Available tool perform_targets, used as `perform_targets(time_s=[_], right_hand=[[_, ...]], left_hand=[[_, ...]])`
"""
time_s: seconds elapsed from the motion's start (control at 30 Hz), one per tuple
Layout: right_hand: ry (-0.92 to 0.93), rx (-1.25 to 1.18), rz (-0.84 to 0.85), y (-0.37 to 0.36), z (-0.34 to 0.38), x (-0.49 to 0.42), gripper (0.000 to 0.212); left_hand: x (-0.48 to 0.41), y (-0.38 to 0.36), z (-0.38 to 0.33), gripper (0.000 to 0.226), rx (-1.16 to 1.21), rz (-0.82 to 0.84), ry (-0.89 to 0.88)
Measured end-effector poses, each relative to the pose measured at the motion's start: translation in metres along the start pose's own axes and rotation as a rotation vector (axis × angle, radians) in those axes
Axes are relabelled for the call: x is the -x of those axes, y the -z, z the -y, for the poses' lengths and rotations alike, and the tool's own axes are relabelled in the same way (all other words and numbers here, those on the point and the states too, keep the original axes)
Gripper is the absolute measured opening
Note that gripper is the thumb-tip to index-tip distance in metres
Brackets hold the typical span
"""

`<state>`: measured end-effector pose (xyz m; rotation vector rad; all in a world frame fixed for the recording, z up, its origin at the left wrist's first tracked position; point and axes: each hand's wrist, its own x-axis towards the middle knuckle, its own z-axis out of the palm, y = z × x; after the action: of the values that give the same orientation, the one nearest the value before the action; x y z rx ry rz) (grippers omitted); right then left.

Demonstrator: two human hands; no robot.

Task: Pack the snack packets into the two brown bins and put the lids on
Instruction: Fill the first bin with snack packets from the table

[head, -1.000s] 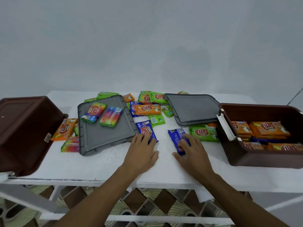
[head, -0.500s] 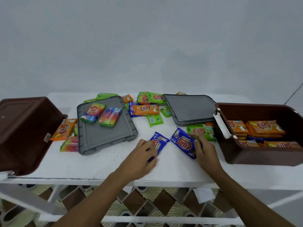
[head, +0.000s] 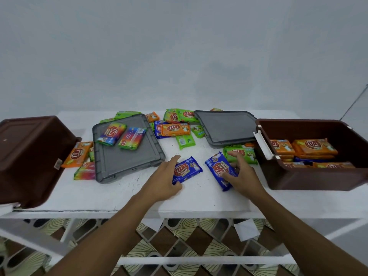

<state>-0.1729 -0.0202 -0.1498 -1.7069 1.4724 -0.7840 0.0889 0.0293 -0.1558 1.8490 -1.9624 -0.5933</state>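
Two glossy blue foil packets lie flat at centre frame on the white surface (head: 199, 198). The left hand (head: 163, 180) pinches the left blue packet (head: 187, 169); the right hand (head: 244, 176) clasps the right blue packet (head: 219, 167), fingers curled at its edges (apparently to carry both). The right brown bin (head: 310, 178), rigid plastic, sits open mid-right, partly filled. Grey lids (head: 127, 160) lie off.
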Motion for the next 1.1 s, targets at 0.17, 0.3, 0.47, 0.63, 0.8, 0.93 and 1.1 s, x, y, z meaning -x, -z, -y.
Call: perform_targets(time_s=[0.17, 0.3, 0.47, 0.63, 0.8, 0.93, 1.1], right_hand=[[0.058, 0.094, 0.067, 0.004, -0.006, 0.000, 0.038], [0.127, 0.373, 0.218, 0.011, -0.010, -0.004, 0.049], [0.203, 0.611, 0.317, 0.015, -0.008, -0.007, 0.056], [0.236, 0.650, 0.298, 0.018, -0.005, -0.005, 0.056], [0.346, 0.742, 0.281, 0.021, 0.010, 0.001, 0.055], [0.442, 0.831, 0.357, 0.020, 0.021, 0.002, 0.041], [0.369, 0.916, 0.460, 0.022, 0.024, -0.001, 0.068]], left_hand=[[0.000, 0.000, 0.005, 0.079, -0.005, -0.020, -0.021], [-0.001, 0.001, 0.006, 0.076, -0.041, -0.021, -0.036], [-0.002, 0.000, 0.004, 0.070, -0.074, -0.039, -0.067], [-0.003, 0.002, 0.004, 0.071, -0.073, -0.047, -0.091], [-0.004, 0.003, 0.002, 0.076, -0.093, -0.035, -0.063], [-0.007, 0.006, -0.001, 0.076, -0.109, -0.029, -0.068], [-0.011, 0.008, -0.007, 0.088, -0.140, -0.026, -0.077]])
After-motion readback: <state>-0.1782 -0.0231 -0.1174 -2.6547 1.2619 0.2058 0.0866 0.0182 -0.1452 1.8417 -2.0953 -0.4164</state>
